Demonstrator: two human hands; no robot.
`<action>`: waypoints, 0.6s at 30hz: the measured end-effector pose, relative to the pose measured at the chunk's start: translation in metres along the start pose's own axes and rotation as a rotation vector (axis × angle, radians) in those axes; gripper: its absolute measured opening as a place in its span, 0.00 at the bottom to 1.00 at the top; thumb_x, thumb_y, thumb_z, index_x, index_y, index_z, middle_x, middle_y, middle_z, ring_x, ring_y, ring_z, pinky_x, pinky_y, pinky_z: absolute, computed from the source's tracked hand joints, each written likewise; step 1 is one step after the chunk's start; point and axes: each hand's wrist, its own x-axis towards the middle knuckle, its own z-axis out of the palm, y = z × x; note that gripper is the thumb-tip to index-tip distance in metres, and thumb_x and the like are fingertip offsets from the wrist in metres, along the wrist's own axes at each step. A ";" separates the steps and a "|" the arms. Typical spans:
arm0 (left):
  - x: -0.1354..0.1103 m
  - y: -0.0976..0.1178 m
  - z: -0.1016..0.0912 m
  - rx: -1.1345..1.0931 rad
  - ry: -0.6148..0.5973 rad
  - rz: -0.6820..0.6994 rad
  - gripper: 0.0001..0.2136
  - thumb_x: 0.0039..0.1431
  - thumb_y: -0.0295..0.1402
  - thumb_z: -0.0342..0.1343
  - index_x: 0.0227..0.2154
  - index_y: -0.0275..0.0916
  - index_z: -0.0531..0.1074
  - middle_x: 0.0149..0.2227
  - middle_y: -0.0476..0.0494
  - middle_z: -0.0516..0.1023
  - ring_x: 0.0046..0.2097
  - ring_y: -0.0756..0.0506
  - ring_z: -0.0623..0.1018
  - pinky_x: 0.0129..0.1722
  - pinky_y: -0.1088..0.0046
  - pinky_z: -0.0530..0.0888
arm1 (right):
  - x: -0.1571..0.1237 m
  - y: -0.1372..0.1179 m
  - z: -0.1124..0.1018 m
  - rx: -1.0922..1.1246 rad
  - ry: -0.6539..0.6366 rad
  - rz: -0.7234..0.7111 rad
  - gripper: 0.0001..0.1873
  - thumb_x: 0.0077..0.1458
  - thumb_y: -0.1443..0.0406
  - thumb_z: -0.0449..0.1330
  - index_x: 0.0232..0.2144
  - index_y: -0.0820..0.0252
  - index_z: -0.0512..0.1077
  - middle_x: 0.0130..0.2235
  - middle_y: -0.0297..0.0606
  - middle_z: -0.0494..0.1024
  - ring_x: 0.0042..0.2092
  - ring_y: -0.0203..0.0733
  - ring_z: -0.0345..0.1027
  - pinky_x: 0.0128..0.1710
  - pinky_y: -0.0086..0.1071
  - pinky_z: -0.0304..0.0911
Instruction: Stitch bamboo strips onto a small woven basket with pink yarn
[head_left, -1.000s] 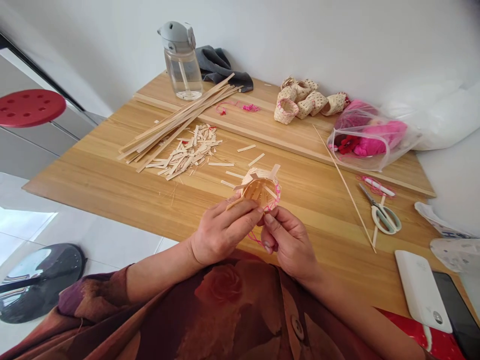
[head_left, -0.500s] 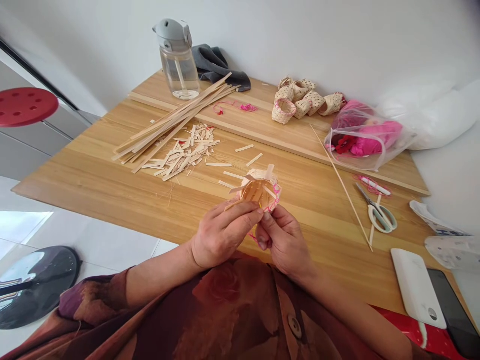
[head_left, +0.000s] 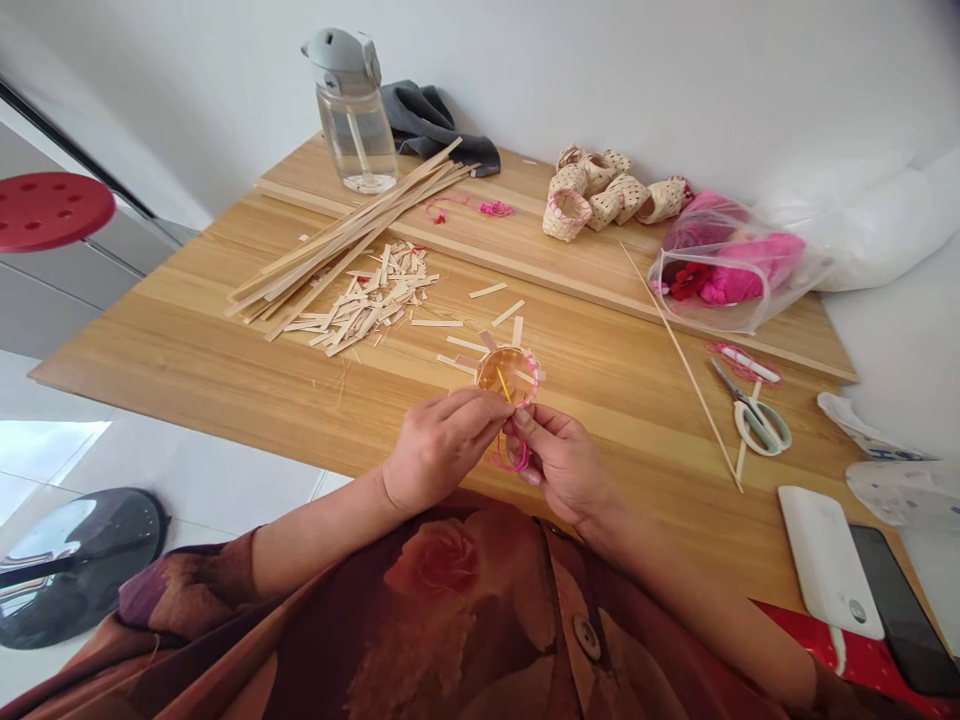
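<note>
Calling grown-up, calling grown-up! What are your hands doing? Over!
Left hand and right hand gripping the small woven basket. Pink thread dangling below. Loose wooden strips lying close by, not blocking. Over!

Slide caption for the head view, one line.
Left hand and right hand hold a small round wood-strip basket trailing pink thread over a light wooden table.

Both hands meet low in the view, around 6 o'clock, close together with the fingers curled in a pinch. The left hand (head_left: 442,450) reaches toward 2 o'clock, its fingers (head_left: 469,412) lying nearly flat and bent at the knuckles. The right hand (head_left: 559,468) angles toward 10 o'clock, its fingertips (head_left: 521,422) just beside the left's. The bare left forearm (head_left: 322,540) enters from 8 o'clock, the right forearm (head_left: 697,600) from 4 o'clock.
</note>
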 end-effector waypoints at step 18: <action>-0.005 -0.002 -0.005 0.030 -0.303 0.098 0.05 0.68 0.28 0.54 0.42 0.37 0.73 0.37 0.46 0.82 0.36 0.49 0.80 0.35 0.74 0.74 | -0.013 -0.044 -0.020 -1.501 0.209 -0.968 0.07 0.60 0.62 0.63 0.38 0.52 0.81 0.55 0.43 0.75 0.63 0.59 0.59 0.62 0.55 0.54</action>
